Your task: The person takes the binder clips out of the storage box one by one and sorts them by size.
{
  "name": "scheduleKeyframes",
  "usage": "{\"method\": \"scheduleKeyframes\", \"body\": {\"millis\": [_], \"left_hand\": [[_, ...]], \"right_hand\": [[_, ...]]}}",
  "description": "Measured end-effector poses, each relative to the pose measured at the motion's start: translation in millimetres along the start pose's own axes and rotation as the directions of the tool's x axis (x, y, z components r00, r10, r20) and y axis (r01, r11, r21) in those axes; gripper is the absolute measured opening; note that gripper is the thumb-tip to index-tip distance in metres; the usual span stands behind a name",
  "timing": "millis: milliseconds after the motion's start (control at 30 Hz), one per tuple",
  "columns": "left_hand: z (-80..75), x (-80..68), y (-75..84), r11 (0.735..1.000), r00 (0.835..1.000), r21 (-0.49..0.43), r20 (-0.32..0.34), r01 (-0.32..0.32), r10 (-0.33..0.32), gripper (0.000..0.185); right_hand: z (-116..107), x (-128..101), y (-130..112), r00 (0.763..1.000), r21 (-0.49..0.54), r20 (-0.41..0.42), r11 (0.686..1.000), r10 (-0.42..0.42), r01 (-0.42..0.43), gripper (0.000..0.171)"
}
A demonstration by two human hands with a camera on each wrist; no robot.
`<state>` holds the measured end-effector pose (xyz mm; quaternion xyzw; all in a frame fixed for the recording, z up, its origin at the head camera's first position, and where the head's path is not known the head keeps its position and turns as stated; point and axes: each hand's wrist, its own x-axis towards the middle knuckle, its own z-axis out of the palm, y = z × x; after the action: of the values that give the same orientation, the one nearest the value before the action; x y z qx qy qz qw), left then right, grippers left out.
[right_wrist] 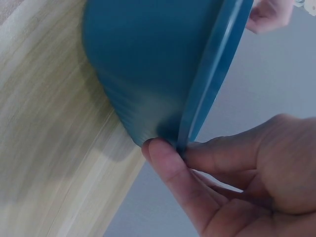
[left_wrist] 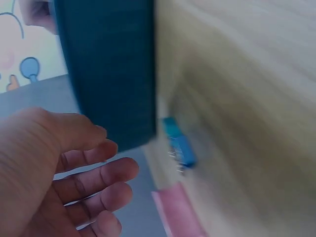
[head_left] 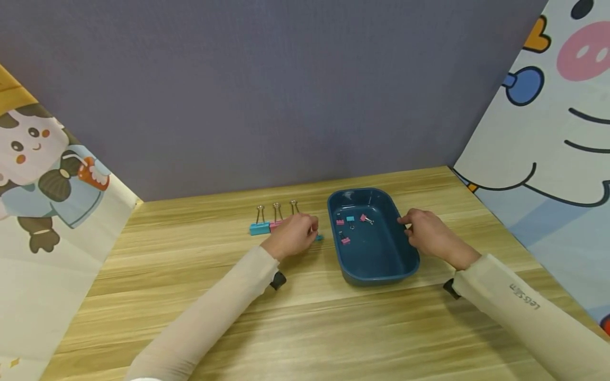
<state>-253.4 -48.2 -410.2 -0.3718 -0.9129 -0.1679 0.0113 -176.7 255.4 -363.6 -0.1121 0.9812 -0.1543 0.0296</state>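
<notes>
At far left, a cartoon panel (head_left: 43, 174) leaning against the bench (head_left: 305, 317), its lower edge running diagonally along the wood. Between that edge and the clips, bare wood. Then a row of binder clips by the back wall: a blue clip (head_left: 259, 228) first, a pink clip (head_left: 275, 224) touching it, wire handles upright; a third set of handles behind the knuckles.

Next, the left hand (head_left: 292, 234), resting over the right end of that row, fingers loosely curled and relaxed in the left wrist view, gripping nothing visible there. A small blue clip (left_wrist: 178, 144) lying on the wood just beside the fingertips, in the narrow gap before the tray's left wall. Little room in that gap.

Centre-right, the teal tray (head_left: 381, 267), flat on the bench, long axis pointing away from the person. Inside it, several small pink clips (head_left: 345, 241) and a light-blue one near the far end, well apart from the near wall.

At the tray's right rim, the right hand (head_left: 429, 235), pinching the rim, thumb under the lip and fingers on top. Beyond it, a strip of bare wood up to the edge of a second cartoon panel (head_left: 548, 148). In front of the tray, wide open bench toward the person.
</notes>
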Motion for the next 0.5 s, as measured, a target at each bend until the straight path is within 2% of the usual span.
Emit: {"method": "scheduleKeyframes", "body": {"millis": [167, 400, 500], "left_hand": [[-11.9, 3.6, 12.3, 0.997, 1.0, -0.071, -0.015, 0.016, -0.017, 0.01], [-22.9, 8.8, 26.5, 0.996, 0.995, -0.08, -0.1, -0.035, 0.027, 0.011], [-24.7, 10.4, 34.2, 0.996, 0.993, -0.077, -0.116, -0.042, 0.033, 0.009]], "right_hand": [[0, 0, -1, 1.0, -0.001, 0.003, 1.0, 0.007, -0.007, 0.032], [0, 0, -1, 1.0, -0.004, 0.008, 1.0, 0.013, -0.013, 0.032], [0, 0, -1, 1.0, -0.003, 0.015, 1.0, 0.014, -0.014, 0.032]]}}
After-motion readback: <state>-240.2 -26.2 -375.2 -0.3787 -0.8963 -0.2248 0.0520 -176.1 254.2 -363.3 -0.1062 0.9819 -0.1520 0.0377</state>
